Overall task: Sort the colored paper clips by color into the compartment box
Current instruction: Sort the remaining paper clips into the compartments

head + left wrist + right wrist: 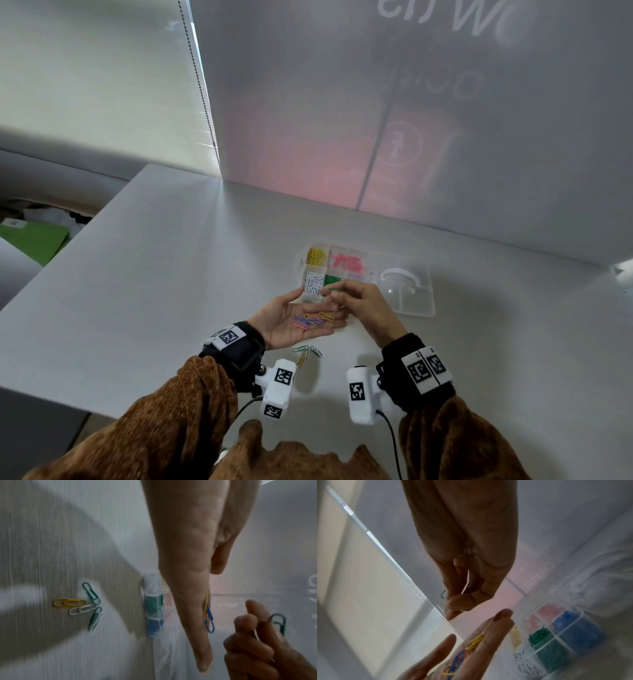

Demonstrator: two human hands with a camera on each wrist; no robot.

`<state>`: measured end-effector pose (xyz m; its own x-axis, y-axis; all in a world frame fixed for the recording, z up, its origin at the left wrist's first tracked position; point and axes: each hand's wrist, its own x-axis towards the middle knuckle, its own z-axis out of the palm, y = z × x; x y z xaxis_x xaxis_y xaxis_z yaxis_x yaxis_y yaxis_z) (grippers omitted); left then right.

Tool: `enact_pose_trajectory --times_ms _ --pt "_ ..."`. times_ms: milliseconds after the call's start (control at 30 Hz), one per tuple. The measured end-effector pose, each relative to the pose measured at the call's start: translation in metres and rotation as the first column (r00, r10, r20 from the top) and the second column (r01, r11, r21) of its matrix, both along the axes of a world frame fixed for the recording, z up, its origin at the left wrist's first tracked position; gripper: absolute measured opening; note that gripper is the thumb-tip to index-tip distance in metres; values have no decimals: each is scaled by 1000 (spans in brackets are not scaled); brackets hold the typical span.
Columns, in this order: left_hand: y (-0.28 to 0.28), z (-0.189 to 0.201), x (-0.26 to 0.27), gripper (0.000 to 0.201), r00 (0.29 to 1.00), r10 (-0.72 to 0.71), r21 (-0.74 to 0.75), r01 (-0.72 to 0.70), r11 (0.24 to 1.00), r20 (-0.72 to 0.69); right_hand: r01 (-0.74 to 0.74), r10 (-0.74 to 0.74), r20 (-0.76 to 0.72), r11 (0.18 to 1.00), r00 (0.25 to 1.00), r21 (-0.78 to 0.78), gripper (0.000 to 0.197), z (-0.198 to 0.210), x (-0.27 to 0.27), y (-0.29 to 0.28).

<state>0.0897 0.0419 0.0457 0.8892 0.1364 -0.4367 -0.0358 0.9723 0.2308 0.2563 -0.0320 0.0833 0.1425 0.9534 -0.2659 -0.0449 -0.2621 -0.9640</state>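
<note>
As R hand (359, 301) pinches, green clip (335, 290) sideways

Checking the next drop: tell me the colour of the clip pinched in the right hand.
Green. The clip in the right hand shows best in the left wrist view.

Soft daylight enters from the far left, where a bright sliver shows beside the pale roller blind (102, 85), and it fans across the far left part of the matte grey table (154, 274). A faint pink glow tints the frosted grey wall panel (342, 154), whose mirrored lettering is washed out. The head view bends straight lines near its edges. In the left wrist view a broad dark shadow crosses the tabletop, which is streaked with motion blur. In the right wrist view the clear plastic compartment box (556, 635) is soft and hazy, and the backlit right hand (467, 555) looks dark.
</note>
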Motion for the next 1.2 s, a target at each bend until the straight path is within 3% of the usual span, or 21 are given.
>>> enact_pose_trajectory --times_ms 100,167,300,433,533,600,667,733,833,900,1067,1200 --pt "1 -1 -3 66 1000 -21 65 22 998 -14 -8 4 -160 1000 987 -21 23 -6 8 0" --pt "2 -5 -5 61 994 12 84 -3 996 -105 27 -40 -205 997 978 -66 22 -15 15 1" --pt "0 -21 -10 49 976 123 -3 -126 992 -177 173 -195 -93 964 976 -201 21 -40 27 11" --pt "-1 -22 -15 61 980 153 -6 -155 988 -130 216 -209 55 946 976 -242 31 -54 31 36" --pt "0 -16 -17 69 987 132 33 -129 991 -95 112 -36 313 967 949 -231 36 -50 24 49" --pt "2 -14 -18 72 987 144 20 -143 990 -77 79 9 561 988 828 -133 34 -40 18 47" --pt "3 -14 -19 75 986 153 3 -153 988 -67 -27 2 590 999 807 33 23 -27 8 36" --pt "4 -15 -19 78 990 135 1 -135 991 -38 -210 121 583 974 803 88 11 -15 -4 23" --pt "2 -14 -17 85 992 117 -45 -115 992 39 -379 257 708 925 658 17 8 -12 -8 12" --pt "2 -14 -14 89 990 120 -77 -114 990 76 -349 219 690 936 690 52 6 -13 -6 8" --pt "1 -11 -8 83 995 81 -3 -81 997 56 -122 9 498 973 867 195 10 -6 -8 2" --pt "1 -7 -5 77 996 83 56 -84 995 23 -143 81 376 980 923 140 25 0 -11 2"
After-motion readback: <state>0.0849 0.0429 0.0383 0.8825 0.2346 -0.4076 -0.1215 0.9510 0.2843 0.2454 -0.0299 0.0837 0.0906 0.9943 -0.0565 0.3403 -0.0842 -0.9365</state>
